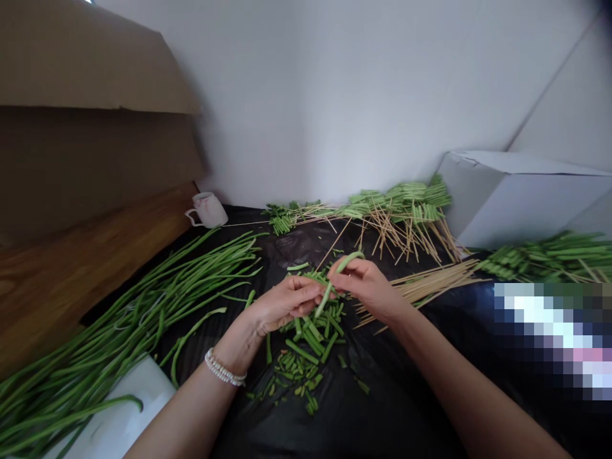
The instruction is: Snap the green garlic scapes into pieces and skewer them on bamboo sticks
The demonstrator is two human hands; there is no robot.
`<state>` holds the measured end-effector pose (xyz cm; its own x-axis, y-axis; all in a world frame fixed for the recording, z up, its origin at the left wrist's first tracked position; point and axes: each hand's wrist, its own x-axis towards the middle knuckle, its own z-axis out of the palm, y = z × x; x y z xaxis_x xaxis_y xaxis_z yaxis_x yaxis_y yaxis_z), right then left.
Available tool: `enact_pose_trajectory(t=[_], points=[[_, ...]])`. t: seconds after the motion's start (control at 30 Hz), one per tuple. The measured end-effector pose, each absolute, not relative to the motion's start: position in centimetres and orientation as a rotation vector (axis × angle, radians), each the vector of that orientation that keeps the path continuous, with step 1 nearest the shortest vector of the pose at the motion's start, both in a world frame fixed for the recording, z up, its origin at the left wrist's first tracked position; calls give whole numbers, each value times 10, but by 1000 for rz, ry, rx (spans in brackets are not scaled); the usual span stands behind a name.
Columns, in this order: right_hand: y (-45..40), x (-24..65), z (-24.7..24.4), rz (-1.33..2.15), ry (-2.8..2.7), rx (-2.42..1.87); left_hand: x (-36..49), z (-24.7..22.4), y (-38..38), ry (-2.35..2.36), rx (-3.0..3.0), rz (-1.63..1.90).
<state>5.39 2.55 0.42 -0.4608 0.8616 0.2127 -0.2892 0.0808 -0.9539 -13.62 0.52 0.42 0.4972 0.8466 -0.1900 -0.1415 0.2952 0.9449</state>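
Observation:
My right hand [361, 285] is closed in a pinch around a long green bean [352, 257], whose pale stalk curves over the fingers and hangs down between both hands. Beside it, my left hand [291, 299] is closed, its fingertips almost touching the right ones. A thin bamboo skewer [338, 245] slants up and away from the left fingertips, with green showing at its near end; the fingers partly hide the grip. Below the hands lies a loose heap of cut bean pieces [310, 338], with smaller scraps [299, 373] nearer me.
Uncut long beans [191, 274] spread along the left, partly over a white surface [138, 389]. Threaded bean skewers [406, 197] lie at the back, beside a white mug [209, 210] and white box [497, 191]. Bare skewers [430, 282] lie right. Black plastic [382, 408] covers the table.

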Motion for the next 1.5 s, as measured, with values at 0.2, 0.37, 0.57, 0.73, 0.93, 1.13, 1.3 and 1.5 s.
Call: enact_pose_trajectory(t=[0.2, 0.37, 0.57, 0.73, 0.93, 1.13, 1.3, 1.5], points=[[25, 51, 3, 1600, -1333, -625, -134, 5, 4, 876, 1145, 782], [29, 50, -2, 1616, -1092, -633, -130, 1, 8, 903, 1071, 1011], [28, 48, -7, 1462, -1324, -644, -140, 11, 17, 523, 509, 1279], [27, 49, -8, 1483, -1366, -655, -158, 20, 22, 493, 465, 1316], [25, 51, -3, 1473, -1511, -696, -140, 12, 10, 841, 950, 1016], [29, 51, -4, 1548, -1290, -689, -138, 12, 7, 936, 1164, 861], [33, 53, -6, 1536, -1270, -677, -141, 14, 5, 985, 1253, 776], [26, 52, 0, 1479, -1495, -708, -138, 15, 1, 980, 1296, 744]])
